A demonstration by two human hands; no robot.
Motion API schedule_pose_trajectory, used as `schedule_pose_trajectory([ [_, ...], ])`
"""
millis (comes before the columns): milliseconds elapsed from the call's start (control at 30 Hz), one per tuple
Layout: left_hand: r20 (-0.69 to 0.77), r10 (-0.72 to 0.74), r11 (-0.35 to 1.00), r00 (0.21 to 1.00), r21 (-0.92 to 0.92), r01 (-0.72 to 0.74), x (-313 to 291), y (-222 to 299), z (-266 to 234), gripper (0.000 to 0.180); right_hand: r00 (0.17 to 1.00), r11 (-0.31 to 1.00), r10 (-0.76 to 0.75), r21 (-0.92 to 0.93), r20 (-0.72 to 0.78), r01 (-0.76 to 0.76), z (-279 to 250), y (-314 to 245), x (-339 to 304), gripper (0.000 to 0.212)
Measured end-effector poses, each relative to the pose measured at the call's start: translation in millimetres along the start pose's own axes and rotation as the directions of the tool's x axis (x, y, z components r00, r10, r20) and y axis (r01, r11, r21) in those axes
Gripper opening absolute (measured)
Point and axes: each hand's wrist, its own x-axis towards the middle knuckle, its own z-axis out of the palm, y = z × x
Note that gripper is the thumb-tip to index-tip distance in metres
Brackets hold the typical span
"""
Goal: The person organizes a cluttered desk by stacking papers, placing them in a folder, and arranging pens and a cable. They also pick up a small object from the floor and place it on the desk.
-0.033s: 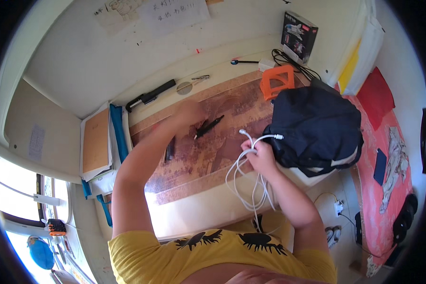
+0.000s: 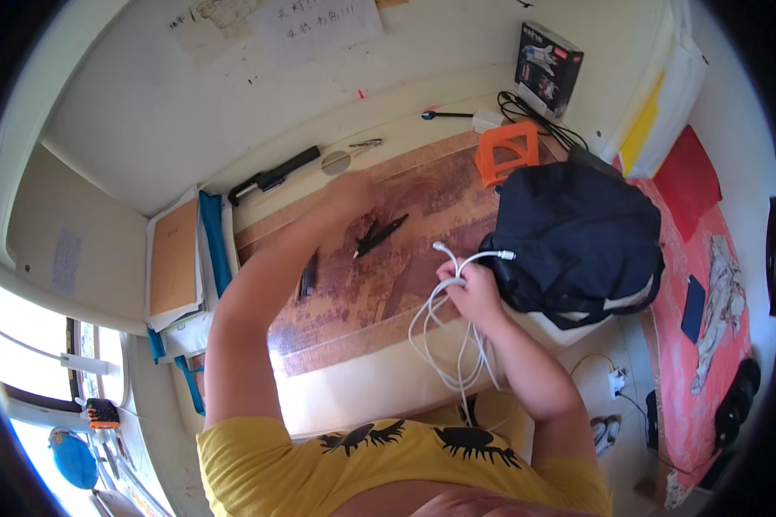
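- My right fingers [image 2: 474, 289] are closed on the white cable [image 2: 447, 284], pinching its gathered strands just below the two plugs [image 2: 509, 255], above the front half of the counter [image 2: 345, 401], right of its middle.
- The loops hang from my grip toward the counter's front edge; one plug points to the back, the other to the right, in front of the black bag [image 2: 578, 237] at the counter's right end.
- My left fingers [image 2: 353, 194] are over the back half, left of centre, near a slim black tool [image 2: 381, 235]; they blur, so I cannot tell whether they are spread, closed or holding something.
- I judge the cable light, soft and limber, stiffer only at the plugs; the loose loops could slide and tangle, so the bundled neck looks the best place to hold, sparing the plugs any bending.
- My closed fingers hide part of the neck, the lowest strands are hard to follow, and whether the loops touch the counter I cannot make out.
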Motion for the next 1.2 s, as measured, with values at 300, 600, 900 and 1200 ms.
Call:
schedule_pose_trajectory([
  [300,-0.485,0.278,0.950,0.829,0.265,-0.164,198.4,91.3,20.3,0.024,0.993,0.994,0.071,0.072,0.091,-0.077,-7.3,-1.3,3.2,0.012],
  [600,-0.496,0.104,0.992,0.862,0.108,-0.057,182.0,78.8,9.4,0.018,0.997,0.996,0.053,0.072,0.056,-0.056,-7.8,1.7,4.3,0.010],
  [900,0.091,-0.022,0.999,0.996,-0.030,0.025,-40.1,-26.8,-13.1,0.028,1.000,1.000,-0.009,-0.002,0.026,0.010,-3.7,-4.1,6.3,0.008],
  [1200,-0.012,0.029,0.979,1.000,0.204,-0.026,37.9,-3.7,-18.1,0.034,1.000,0.999,0.003,-0.052,0.016,-0.002,-1.7,0.9,6.4,0.008],
])
